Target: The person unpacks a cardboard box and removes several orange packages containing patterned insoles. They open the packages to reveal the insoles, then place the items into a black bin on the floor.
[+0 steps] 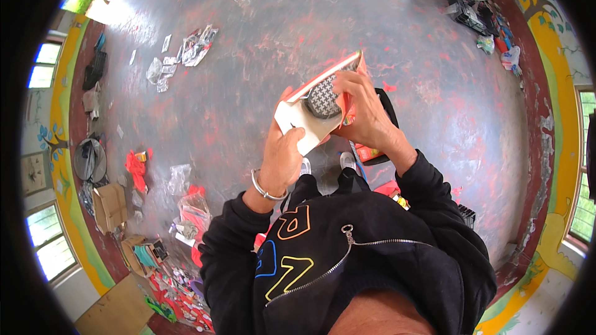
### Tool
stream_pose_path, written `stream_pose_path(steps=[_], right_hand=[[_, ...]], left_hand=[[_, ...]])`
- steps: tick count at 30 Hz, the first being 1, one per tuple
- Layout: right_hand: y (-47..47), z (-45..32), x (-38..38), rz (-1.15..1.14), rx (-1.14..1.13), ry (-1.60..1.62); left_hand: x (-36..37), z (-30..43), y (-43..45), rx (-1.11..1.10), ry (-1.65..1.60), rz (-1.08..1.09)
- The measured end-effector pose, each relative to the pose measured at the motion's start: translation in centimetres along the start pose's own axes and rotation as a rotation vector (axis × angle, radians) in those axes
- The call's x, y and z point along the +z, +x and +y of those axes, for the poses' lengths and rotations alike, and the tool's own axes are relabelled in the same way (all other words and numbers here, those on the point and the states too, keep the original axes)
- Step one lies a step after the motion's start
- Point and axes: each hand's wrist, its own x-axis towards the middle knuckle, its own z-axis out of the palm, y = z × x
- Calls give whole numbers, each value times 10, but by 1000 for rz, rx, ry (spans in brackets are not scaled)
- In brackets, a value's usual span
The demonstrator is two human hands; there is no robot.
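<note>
An opened cardboard box (298, 123), orange-red outside and white inside, is held tilted in front of my chest. Inside it lies a round-ended item with a black-and-white houndstooth pattern (324, 97), perhaps a shoe; the rest is hidden. My left hand (285, 153), with a metal bangle at the wrist, grips the white flap, thumb on top. At the other side, my right hand (368, 109) holds the box wall, its fingers bent over the rim beside the patterned item. Whether those fingertips touch the item cannot be told.
Below my right hand a black-rimmed container (389, 114) holds a red printed package (368, 152). Clear plastic wrappings (198, 46) litter the concrete floor (260, 46). A brown cardboard box (110, 207) stands by the left wall, and a black crate (465, 15) by the right.
</note>
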Motion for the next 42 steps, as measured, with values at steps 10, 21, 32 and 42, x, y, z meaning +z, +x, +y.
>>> stream_pose_path(steps=[10,21,32,42], right_hand=[[-12,-15,-27,162,-282,-287],[-21,-21,-36,205,-363,-312],[-27,-17,-50,180,-283,-350],[-24,-27,-61,78,-184,-194]], left_hand=[[-5,-18,-1,139,5,33],[-19,-27,3,198,-8,101],[6,-8,8,272,97,-63],[-1,-6,9,226,112,-67]])
